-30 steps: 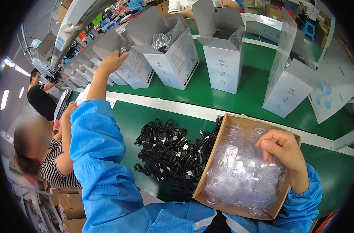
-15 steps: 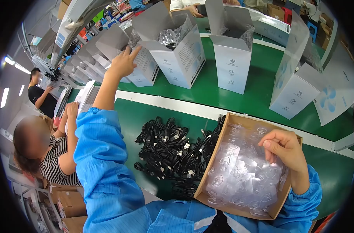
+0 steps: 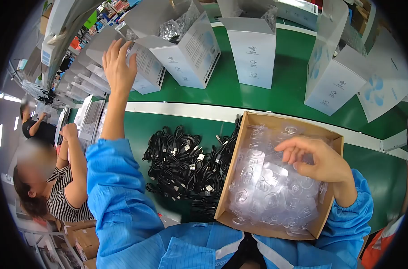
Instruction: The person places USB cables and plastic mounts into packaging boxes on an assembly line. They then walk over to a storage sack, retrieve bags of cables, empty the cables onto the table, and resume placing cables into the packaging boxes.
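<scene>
My left hand point(image 3: 119, 67) is raised with its fingers spread and nothing in it. It is in front of an open white box point(image 3: 145, 67) in the row on the belt. My right hand point(image 3: 320, 160) hovers over a shallow cardboard tray point(image 3: 338, 145), index finger out, the others bent, thumb apart. I see nothing between its fingers. Clear plastic pieces point(image 3: 266, 193) with round moulded shapes fill the tray. Left of the tray lies a heap of coiled black USB cables point(image 3: 181, 163).
More open boxes with clear wrap inside stand along the green belt point(image 3: 289, 78), including a white box point(image 3: 251, 58). A pale rail point(image 3: 181, 110) divides belt from worktable. A person in a striped top point(image 3: 60, 193) sits at left by stacked flat sheets point(image 3: 92, 119).
The view has shifted, with the belt boxes now higher in it. My left hand has turned upright from reaching over a box. My right hand has moved left over the tray, its fingers opening.
</scene>
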Demonstrator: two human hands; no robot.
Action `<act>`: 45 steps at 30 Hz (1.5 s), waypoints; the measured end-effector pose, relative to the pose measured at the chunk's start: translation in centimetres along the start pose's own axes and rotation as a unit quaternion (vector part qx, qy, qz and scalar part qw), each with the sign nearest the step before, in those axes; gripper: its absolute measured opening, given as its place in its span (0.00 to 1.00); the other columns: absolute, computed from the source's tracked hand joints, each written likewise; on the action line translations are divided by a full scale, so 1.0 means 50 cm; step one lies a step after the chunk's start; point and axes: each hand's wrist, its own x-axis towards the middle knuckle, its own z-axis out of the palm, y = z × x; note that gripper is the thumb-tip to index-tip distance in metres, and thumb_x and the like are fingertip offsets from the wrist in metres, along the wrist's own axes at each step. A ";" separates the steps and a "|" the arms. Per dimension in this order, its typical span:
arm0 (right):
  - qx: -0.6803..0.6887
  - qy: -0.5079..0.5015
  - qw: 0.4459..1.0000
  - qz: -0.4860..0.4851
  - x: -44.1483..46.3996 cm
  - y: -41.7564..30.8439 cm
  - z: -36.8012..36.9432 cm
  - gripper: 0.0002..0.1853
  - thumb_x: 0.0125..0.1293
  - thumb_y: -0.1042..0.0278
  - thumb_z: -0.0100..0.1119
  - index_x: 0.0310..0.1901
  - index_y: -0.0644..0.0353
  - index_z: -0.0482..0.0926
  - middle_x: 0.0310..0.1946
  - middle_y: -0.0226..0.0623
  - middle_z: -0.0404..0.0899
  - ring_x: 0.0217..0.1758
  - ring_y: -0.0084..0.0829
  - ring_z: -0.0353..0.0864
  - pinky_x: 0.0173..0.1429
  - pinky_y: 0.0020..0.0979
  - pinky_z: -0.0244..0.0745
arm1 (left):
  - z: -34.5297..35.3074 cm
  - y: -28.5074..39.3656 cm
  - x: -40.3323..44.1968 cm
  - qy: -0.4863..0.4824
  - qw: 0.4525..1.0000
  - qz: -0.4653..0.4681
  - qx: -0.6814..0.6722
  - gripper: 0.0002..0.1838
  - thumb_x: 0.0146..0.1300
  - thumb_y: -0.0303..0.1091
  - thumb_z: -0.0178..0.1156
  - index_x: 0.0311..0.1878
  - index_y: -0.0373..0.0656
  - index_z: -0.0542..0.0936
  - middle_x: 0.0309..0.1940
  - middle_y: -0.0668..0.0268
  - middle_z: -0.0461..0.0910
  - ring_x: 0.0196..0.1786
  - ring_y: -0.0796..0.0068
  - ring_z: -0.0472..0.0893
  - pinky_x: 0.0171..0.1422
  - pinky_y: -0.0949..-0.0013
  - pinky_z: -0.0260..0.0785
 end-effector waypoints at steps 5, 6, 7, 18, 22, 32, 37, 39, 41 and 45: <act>-0.005 0.008 1.000 -0.012 0.007 0.011 0.007 0.19 0.55 0.86 0.53 0.50 0.67 0.75 0.38 0.35 0.78 0.41 0.22 0.76 0.47 0.24 0.71 | -0.109 0.187 -0.067 -0.129 0.858 -0.167 -0.469 0.06 0.52 0.24 0.63 0.35 0.40 0.80 0.32 0.63 0.80 0.38 0.65 0.77 0.47 0.65 0.67; 0.016 0.029 0.999 -0.016 0.010 0.011 0.009 0.19 0.55 0.87 0.53 0.50 0.67 0.75 0.39 0.36 0.78 0.40 0.23 0.76 0.47 0.24 0.72 | -0.150 0.231 -0.062 -0.234 0.820 -0.114 -0.509 0.09 0.49 0.29 0.67 0.34 0.40 0.80 0.31 0.62 0.80 0.37 0.64 0.77 0.45 0.64 0.68; 0.015 0.026 0.999 -0.017 0.017 0.005 0.014 0.19 0.55 0.87 0.53 0.50 0.67 0.75 0.39 0.36 0.78 0.40 0.23 0.76 0.47 0.24 0.72 | -0.187 0.273 -0.068 -0.299 0.764 -0.106 -0.561 0.12 0.47 0.33 0.70 0.34 0.41 0.80 0.30 0.62 0.80 0.38 0.63 0.77 0.47 0.63 0.67; 0.125 0.109 0.984 -0.066 0.032 -0.013 0.037 0.14 0.58 0.85 0.55 0.47 0.67 0.76 0.41 0.38 0.77 0.40 0.27 0.79 0.47 0.26 0.76 | -0.239 0.317 -0.068 -0.362 0.442 -0.342 -0.746 0.12 0.67 0.32 0.53 0.51 0.38 0.74 0.30 0.67 0.75 0.34 0.74 0.74 0.43 0.69 0.66; 0.209 0.144 0.963 -0.087 0.060 -0.038 0.058 0.13 0.59 0.84 0.55 0.47 0.67 0.75 0.40 0.37 0.76 0.42 0.27 0.79 0.48 0.27 0.76 | -0.279 0.394 -0.010 -0.367 0.351 -0.264 -0.820 0.26 0.68 0.39 0.54 0.64 0.38 0.63 0.36 0.69 0.68 0.36 0.79 0.68 0.45 0.73 0.64; 0.333 0.262 0.906 0.001 0.042 -0.034 0.076 0.16 0.59 0.81 0.56 0.50 0.63 0.74 0.42 0.32 0.76 0.47 0.26 0.78 0.52 0.26 0.73 | -0.301 0.437 0.011 -0.164 0.717 -0.048 -0.676 0.35 0.61 0.47 0.59 0.68 0.41 0.62 0.41 0.63 0.68 0.43 0.68 0.69 0.48 0.68 0.63; 0.286 0.195 0.938 0.002 0.042 -0.019 0.091 0.20 0.58 0.85 0.52 0.53 0.63 0.72 0.47 0.35 0.76 0.52 0.27 0.76 0.56 0.26 0.71 | -0.293 0.459 -0.006 -0.108 0.815 0.171 -0.543 0.38 0.52 0.51 0.62 0.62 0.38 0.70 0.45 0.61 0.68 0.40 0.64 0.68 0.47 0.68 0.62; 0.308 0.186 0.933 0.009 0.047 -0.022 0.094 0.22 0.58 0.86 0.49 0.55 0.64 0.71 0.50 0.37 0.75 0.54 0.28 0.75 0.58 0.27 0.70 | -0.286 0.455 -0.004 -0.147 0.835 0.173 -0.501 0.33 0.51 0.46 0.62 0.59 0.37 0.73 0.48 0.60 0.69 0.44 0.63 0.70 0.50 0.65 0.63; 0.348 0.170 0.922 0.026 0.052 -0.029 0.099 0.25 0.56 0.87 0.45 0.58 0.65 0.69 0.55 0.40 0.72 0.59 0.30 0.72 0.61 0.29 0.68 | -0.283 0.452 -0.005 -0.140 0.834 0.172 -0.505 0.32 0.50 0.43 0.62 0.58 0.36 0.73 0.49 0.59 0.70 0.45 0.63 0.71 0.51 0.64 0.64; 0.478 0.129 0.869 0.027 0.062 -0.030 0.100 0.31 0.54 0.86 0.42 0.64 0.65 0.63 0.62 0.45 0.66 0.65 0.35 0.67 0.65 0.33 0.65 | -0.275 0.449 -0.015 -0.126 0.824 0.166 -0.527 0.30 0.49 0.35 0.60 0.57 0.34 0.73 0.51 0.56 0.73 0.50 0.62 0.74 0.53 0.63 0.68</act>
